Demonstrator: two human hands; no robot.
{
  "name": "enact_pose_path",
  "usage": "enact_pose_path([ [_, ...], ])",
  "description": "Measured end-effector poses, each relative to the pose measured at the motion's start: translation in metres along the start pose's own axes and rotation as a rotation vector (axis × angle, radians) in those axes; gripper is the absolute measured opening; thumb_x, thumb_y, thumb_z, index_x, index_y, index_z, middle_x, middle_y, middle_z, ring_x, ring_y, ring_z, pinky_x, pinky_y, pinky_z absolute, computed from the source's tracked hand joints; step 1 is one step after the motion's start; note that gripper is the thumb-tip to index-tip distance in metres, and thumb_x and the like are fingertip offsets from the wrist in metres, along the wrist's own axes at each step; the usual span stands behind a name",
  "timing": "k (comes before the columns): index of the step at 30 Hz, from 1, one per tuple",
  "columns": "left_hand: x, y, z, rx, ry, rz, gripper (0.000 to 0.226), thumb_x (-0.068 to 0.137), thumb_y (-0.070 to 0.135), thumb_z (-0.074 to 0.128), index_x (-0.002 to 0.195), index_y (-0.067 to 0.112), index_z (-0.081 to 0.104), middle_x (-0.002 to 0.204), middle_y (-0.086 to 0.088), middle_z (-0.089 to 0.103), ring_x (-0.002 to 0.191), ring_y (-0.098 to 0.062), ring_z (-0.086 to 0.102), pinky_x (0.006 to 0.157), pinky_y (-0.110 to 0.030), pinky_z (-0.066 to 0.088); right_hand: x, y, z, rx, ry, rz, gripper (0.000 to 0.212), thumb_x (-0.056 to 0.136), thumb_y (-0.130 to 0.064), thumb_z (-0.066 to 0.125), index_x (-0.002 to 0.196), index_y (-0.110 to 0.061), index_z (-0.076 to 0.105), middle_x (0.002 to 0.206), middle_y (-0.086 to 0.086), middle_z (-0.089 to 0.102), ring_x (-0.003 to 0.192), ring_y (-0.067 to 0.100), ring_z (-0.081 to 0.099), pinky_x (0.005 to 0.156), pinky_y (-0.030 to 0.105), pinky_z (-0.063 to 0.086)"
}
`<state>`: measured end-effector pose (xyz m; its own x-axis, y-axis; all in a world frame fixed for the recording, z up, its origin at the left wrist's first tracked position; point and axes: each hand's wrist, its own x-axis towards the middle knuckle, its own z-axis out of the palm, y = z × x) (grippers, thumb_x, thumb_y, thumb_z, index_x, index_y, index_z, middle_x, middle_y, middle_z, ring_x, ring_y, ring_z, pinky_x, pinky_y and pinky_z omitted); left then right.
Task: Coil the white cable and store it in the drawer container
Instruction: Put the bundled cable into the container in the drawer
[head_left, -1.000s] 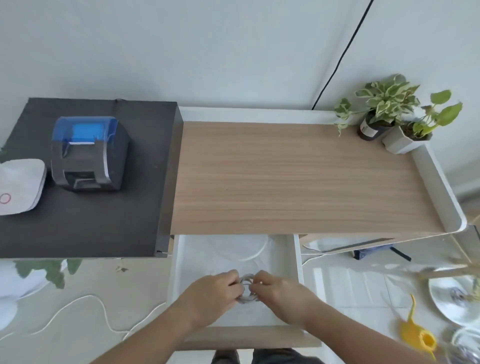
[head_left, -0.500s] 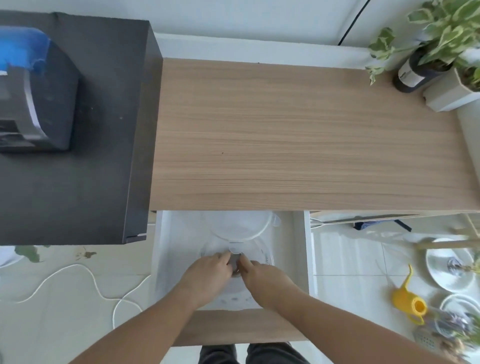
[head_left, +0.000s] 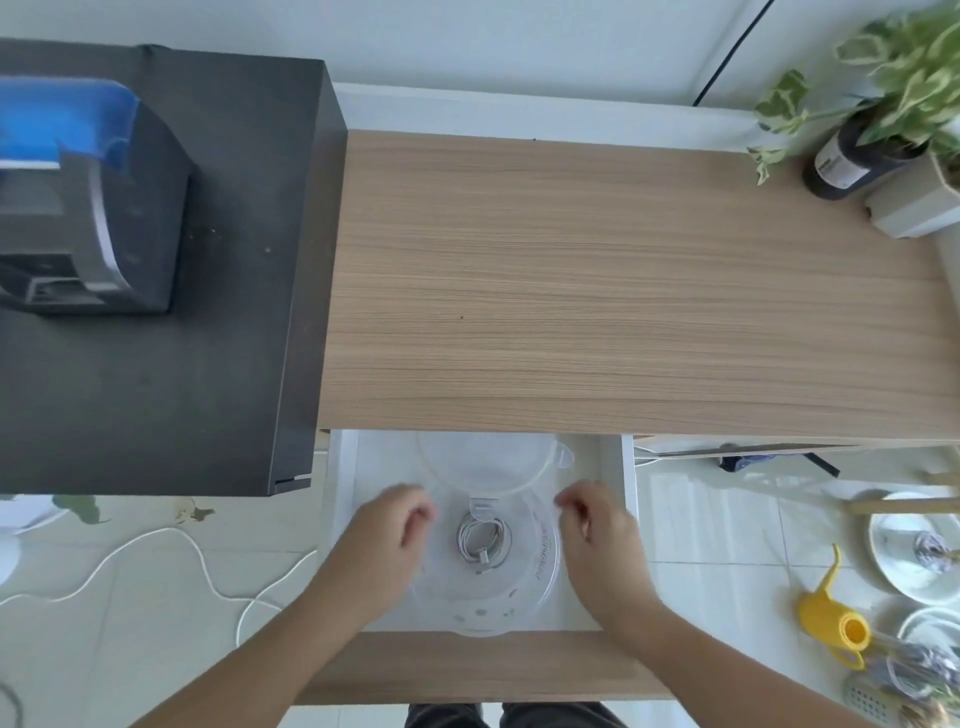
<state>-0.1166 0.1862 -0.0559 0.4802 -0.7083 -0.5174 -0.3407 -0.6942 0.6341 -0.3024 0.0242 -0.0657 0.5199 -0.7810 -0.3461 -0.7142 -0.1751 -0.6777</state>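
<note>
The white cable (head_left: 481, 540), wound into a small coil, lies in the middle of a round clear plastic container (head_left: 540, 571) inside the open white drawer (head_left: 343, 467). My left hand (head_left: 387, 535) hovers at the container's left side, fingers loosely curled and holding nothing. At the container's right side, my right hand (head_left: 597, 535) is the same, with nothing in it. Neither hand touches the coil. A clear round lid (head_left: 488, 462) lies at the back of the drawer, partly under the desk top.
The wooden desk top (head_left: 623, 291) lies above the drawer. To its left, a black cabinet (head_left: 156, 389) carries a grey and blue printer (head_left: 88, 208). Potted plants (head_left: 878, 119) stand at the back right. A white cord (head_left: 156, 561) and a yellow watering can (head_left: 831, 623) lie on the floor.
Both hands held the coil together over the drawer, lowered it into the clear container, then let go and moved apart to either side. The camera has come closer and tilted down.
</note>
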Motion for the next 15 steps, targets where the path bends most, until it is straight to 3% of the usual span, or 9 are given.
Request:
enact_pose_path([
  [2,0.014,0.006,-0.005,-0.189,0.191,-0.183,0.016,0.103,0.025,0.049,0.094,0.022,0.061,0.092,0.004,0.069,0.084,-0.013,0.067,0.062,-0.02,0.043,0.022,-0.002,0.001,0.092,0.012,0.318,0.012,0.093,-0.025,0.049,0.085,-0.024,0.058,0.085,-0.007,0.063,0.074,0.013,0.058,0.063,0.027,0.049],
  [4,0.035,0.012,-0.004,-0.242,0.209,-0.329,0.03,0.102,0.042,0.049,0.114,0.018,0.062,0.11,0.002,0.069,0.098,-0.017,0.064,0.07,-0.025,0.041,0.049,-0.004,0.008,0.21,-0.026,0.587,0.03,0.095,-0.043,0.045,0.089,-0.016,0.056,0.087,0.0,0.061,0.069,0.02,0.055,0.059,0.032,0.045],
  [6,0.056,0.016,0.0,-0.267,0.192,-0.388,0.05,0.099,0.051,0.053,0.131,0.012,0.057,0.124,-0.003,0.064,0.104,-0.02,0.061,0.079,-0.028,0.039,0.074,-0.003,0.016,0.365,-0.054,0.73,0.04,0.097,-0.048,0.047,0.091,-0.01,0.056,0.089,0.006,0.063,0.073,0.024,0.057,0.063,0.033,0.045],
  [9,0.074,0.018,0.007,-0.248,0.19,-0.421,0.052,0.093,0.052,0.063,0.123,0.009,0.057,0.127,-0.009,0.058,0.094,-0.02,0.056,0.068,-0.026,0.038,0.095,0.002,0.025,0.646,-0.1,0.722,0.014,0.097,-0.024,0.06,0.091,-0.011,0.064,0.088,0.009,0.066,0.07,0.022,0.054,0.06,0.029,0.04],
  [11,0.076,0.016,0.009,-0.211,0.198,-0.415,0.05,0.091,0.049,0.068,0.117,0.009,0.057,0.112,-0.008,0.059,0.084,-0.019,0.054,0.057,-0.023,0.035,0.097,0.004,0.025,0.691,-0.133,0.667,0.007,0.092,-0.008,0.063,0.087,-0.012,0.066,0.079,0.008,0.066,0.064,0.019,0.044,0.056,0.027,0.033],
  [13,0.073,0.013,0.008,-0.209,0.189,-0.399,0.055,0.091,0.049,0.066,0.129,0.009,0.056,0.095,-0.004,0.056,0.067,-0.014,0.052,0.052,-0.023,0.032,0.09,0.002,0.021,0.726,-0.157,0.604,0.013,0.094,-0.003,0.061,0.086,-0.012,0.064,0.071,0.005,0.065,0.061,0.017,0.043,0.054,0.025,0.031],
  [15,0.066,0.012,0.005,-0.219,0.178,-0.429,0.064,0.093,0.054,0.062,0.144,0.018,0.05,0.114,-0.008,0.056,0.07,-0.006,0.055,0.054,-0.021,0.035,0.076,-0.002,0.013,0.772,-0.214,0.536,0.011,0.098,-0.006,0.06,0.09,-0.009,0.066,0.069,0.005,0.065,0.058,0.015,0.045,0.054,0.024,0.032],
])
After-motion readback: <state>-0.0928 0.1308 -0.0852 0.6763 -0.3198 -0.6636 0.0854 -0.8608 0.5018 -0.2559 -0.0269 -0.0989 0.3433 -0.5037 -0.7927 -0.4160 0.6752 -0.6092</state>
